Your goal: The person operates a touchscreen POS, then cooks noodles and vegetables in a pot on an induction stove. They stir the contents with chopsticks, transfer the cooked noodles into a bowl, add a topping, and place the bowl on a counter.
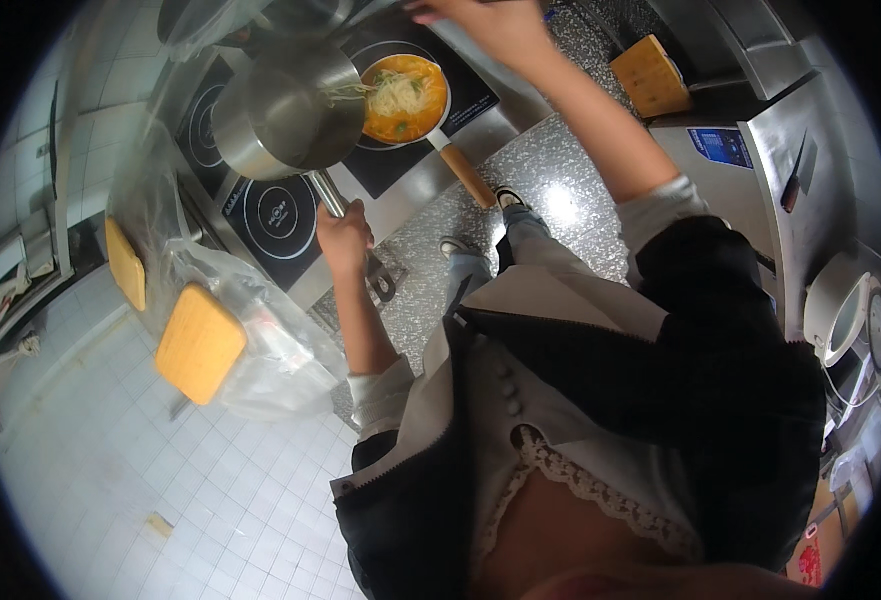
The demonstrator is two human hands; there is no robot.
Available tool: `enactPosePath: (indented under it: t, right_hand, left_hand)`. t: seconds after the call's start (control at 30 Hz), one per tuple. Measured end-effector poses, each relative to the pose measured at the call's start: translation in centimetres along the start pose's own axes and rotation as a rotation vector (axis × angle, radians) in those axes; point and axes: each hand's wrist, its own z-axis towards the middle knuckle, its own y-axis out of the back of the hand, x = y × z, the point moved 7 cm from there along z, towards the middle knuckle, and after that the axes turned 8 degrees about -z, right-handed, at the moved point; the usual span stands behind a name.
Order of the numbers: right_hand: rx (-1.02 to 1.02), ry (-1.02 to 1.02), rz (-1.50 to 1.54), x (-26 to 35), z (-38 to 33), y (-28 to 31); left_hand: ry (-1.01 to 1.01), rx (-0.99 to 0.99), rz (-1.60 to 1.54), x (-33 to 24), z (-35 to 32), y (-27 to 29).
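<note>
We work at a steel desk [522, 108] set with black hobs [275, 220]; speckled floor [525, 160] beside it, white tiles [250, 490] lower left. Clear plastic [280, 360] drapes along the left, two boards [200, 343] near it. Pan [447, 103] stands on a hob, orange soup and noodles [405, 90] inside, wooden handle jutting toward us. Our left hand [345, 237] grips the handle of the pot [285, 115], tilted beside the pan, hiding some hob; pale strands [343, 93] at its mouth. Right hand [490, 30] at top edge, partly cut off; we cannot tell its hold.
</note>
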Motion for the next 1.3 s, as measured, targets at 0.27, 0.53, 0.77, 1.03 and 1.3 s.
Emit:
enactPosePath:
  t: [0.27, 0.53, 0.77, 1.03, 1.3]
  right_hand:
    - [0.062, -0.116, -0.202, -4.2, -0.7, 0.5]
    - [0.192, -0.156, -0.111, -4.1, -1.6, -2.0]
    - [0.130, -0.223, 0.139, -5.6, -1.7, 0.0]
    - [0.019, -0.067, 0.078, -6.7, -3.6, 1.2]
    - [0.010, -0.069, -0.207, -4.7, -2.5, 1.3]
  left_hand:
    - [0.027, 0.107, -0.059, 0.0, 0.0, -0.8]
    - [0.091, 0.200, -0.233, 0.1, 0.3, -1.8]
    - [0.059, 0.217, -0.216, -0.3, 0.3, -1.9]
    - [0.017, 0.181, -0.118, 0.2, 0.7, -1.5]
    - [0.009, 0.187, -0.040, 0.3, 0.5, -2.0]
